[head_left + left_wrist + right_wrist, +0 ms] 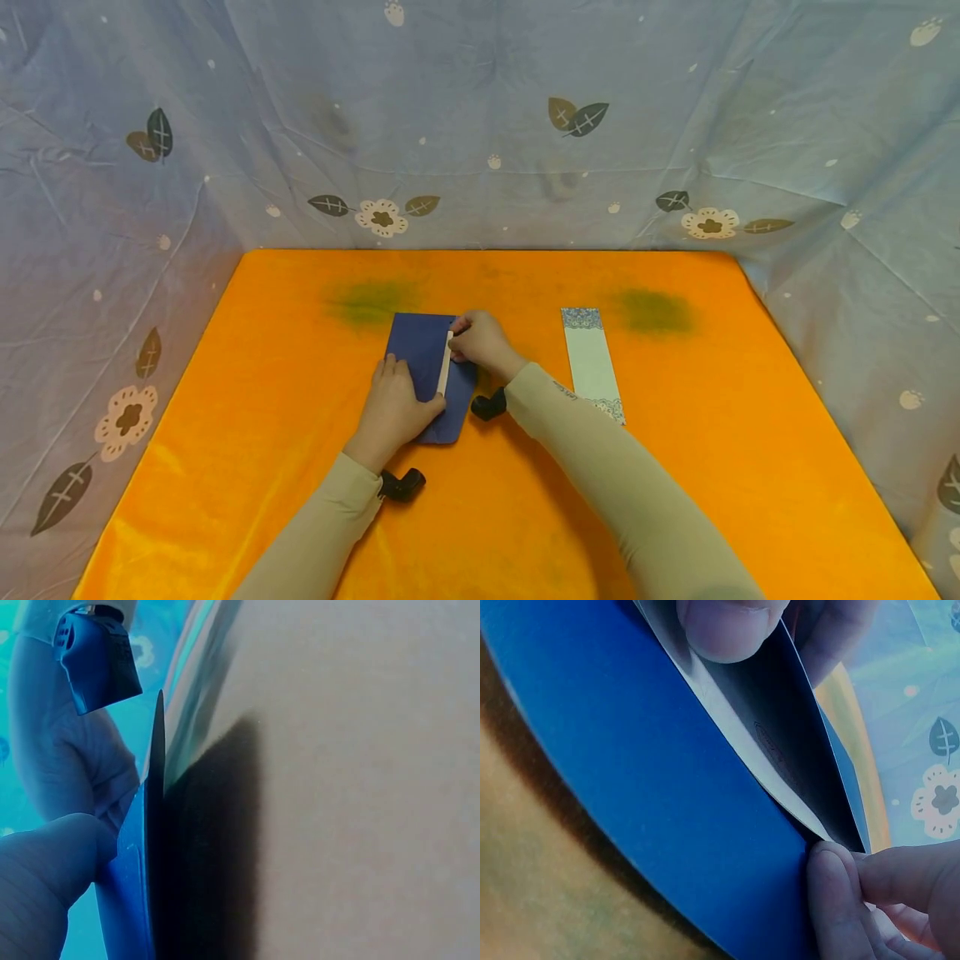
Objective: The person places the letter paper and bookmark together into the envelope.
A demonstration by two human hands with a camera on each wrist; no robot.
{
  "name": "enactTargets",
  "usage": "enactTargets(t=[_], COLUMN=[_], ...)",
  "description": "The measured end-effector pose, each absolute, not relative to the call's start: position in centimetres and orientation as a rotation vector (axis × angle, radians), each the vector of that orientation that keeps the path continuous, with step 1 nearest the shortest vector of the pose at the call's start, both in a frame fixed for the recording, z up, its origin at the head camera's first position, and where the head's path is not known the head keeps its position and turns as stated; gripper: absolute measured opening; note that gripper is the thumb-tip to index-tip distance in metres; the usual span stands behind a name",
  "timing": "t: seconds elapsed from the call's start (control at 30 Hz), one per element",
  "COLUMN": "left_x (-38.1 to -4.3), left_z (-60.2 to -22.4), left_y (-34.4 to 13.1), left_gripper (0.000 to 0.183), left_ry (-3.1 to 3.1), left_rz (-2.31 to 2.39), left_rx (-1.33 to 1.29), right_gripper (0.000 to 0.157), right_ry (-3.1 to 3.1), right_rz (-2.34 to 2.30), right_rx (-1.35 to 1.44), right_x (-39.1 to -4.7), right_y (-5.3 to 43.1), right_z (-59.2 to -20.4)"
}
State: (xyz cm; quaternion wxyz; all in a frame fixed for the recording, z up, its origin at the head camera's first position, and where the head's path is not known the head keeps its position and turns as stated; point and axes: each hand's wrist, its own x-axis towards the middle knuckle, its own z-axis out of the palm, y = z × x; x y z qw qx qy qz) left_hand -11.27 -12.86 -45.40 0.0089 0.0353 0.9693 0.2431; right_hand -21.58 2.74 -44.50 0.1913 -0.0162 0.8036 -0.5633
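Observation:
A dark blue paper envelope (420, 342) lies at the middle of the table, a long slit in it showing a whitish inner edge (446, 367). My left hand (393, 404) lies over its lower left part and holds it, thumb at the near end of the slit. At the far end, my right hand (480, 343) pinches the slit's edge. In the right wrist view the slit gapes between two blue layers, with a dark inside (772, 735). The left thumb (727, 630) presses on its pale lip there, and the right fingertips (832, 877) pinch the corner.
A pale paper strip (592, 358) with blue lace-patterned ends lies to the right, partly under the right sleeve (570, 425). Orange cloth (712, 442) covers the table. Patterned grey-blue curtains (480, 100) stand round its back and sides. Black wrist cameras (402, 485) sit at both wrists.

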Motion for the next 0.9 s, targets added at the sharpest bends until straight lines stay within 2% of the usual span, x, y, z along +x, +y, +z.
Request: enactTargets(t=[0.9], left_x=[-11.0], left_z=[-45.5], left_y=[-12.7], left_gripper=[0.087], left_ry=[3.041], left_rz=[0.722], left_rx=[0.139], right_gripper=[0.018], right_ry=[2.261], right_rz=[-1.586], right_rx=[-0.054], right_x=[-21.7], right_y=[3.6], right_z=[-44.5])
